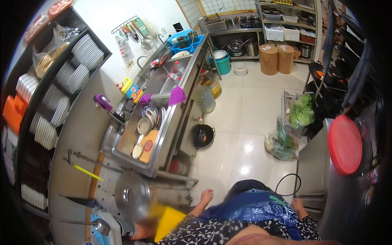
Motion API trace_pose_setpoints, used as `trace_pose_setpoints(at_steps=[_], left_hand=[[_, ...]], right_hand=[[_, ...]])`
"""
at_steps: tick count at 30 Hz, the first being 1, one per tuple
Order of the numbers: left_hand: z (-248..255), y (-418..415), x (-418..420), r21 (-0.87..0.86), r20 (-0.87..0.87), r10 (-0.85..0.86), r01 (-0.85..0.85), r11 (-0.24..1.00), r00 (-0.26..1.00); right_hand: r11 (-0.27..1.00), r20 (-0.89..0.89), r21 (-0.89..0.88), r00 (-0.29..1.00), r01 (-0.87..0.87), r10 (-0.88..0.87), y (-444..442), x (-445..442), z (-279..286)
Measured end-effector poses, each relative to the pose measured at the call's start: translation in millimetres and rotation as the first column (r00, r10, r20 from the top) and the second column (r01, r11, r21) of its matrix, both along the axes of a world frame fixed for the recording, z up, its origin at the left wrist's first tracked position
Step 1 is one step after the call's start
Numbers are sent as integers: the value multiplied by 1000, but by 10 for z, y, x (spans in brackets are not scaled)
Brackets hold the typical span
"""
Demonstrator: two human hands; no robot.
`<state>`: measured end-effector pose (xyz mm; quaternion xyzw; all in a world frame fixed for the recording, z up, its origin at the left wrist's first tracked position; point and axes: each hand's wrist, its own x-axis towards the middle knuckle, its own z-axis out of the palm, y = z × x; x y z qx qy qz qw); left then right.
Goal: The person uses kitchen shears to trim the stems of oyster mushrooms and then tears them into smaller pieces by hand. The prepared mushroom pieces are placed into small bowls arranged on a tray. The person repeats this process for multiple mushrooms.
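My left hand [207, 195] hangs at my left side with its fingers curled, and nothing shows in it. It is nearest to the steel leg frame of the sink stand [180, 178]. On the other side, my right hand [297, 204] hangs beside a steel cabinet [312, 171]; its fingers are too small to make out. A thin black loop [288, 174] shows just above it, and I cannot tell whether they touch. I wear a blue patterned apron [254, 206]. Ahead on the left, a steel sink [154, 168] holds stacked bowls [144, 125] and an orange board [152, 136].
A lidded steel pot [130, 196] stands at my left. On the tiled floor [220, 153] are a black wok [204, 137] and bagged vegetables [283, 142]. A red round lid [345, 144] lies on the right counter. Plates fill the left shelf [105, 55]; cardboard drums [269, 59] stand behind.
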<state>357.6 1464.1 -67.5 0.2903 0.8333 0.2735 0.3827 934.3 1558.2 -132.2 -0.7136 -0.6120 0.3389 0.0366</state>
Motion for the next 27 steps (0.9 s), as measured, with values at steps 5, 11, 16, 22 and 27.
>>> trace_pose_setpoints(at_steps=[5, 11, 16, 22, 27], left_hand=[[16, 1404, -130, 88, -46, 45, -41, 995, 998], [-297, 2147, -222, -169, -27, -78, 73, 983, 997], [-871, 2493, -325, -226, -131, -180, 147, 963, 975], [-1295, 3641, -682, -303, -106, -221, 180, 936, 969], [-1274, 4916, -1015, -184, -160, -176, 146, 972, 971]], right_hand=[[876, 242, -99, 842, -473, 482, 1325, -17, -168], [989, -46, -127, 996, -79, 74, 3463, -666, 383], [948, 32, 168, 963, -270, 268, 5214, -1269, 654], [923, -119, 258, 938, -286, 324, 6857, -1822, 395], [945, 34, 93, 950, -313, 312, 7678, -2372, 755]])
